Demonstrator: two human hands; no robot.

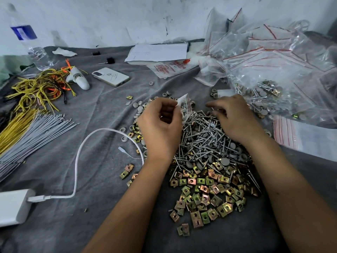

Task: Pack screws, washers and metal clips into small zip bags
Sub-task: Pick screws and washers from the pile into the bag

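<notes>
We see a grey cloth [94, 114] spread under everything, against a scuffed white wall [109, 17]. At far left stands a clear water bottle [29, 42] with a blue label. Near it lie tangled yellow and orange wires [40, 88], and closer to us a bundle of grey strips [31, 132]. A white phone [110, 76] lies face down. A white cable [76, 161] runs to a white power bank [14, 207]. Papers [158, 52] rest by the wall.

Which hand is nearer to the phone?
Left. The left hand, gripping a zip bag, is below and right of the phone; the right hand is farther right, over the screws.
</notes>
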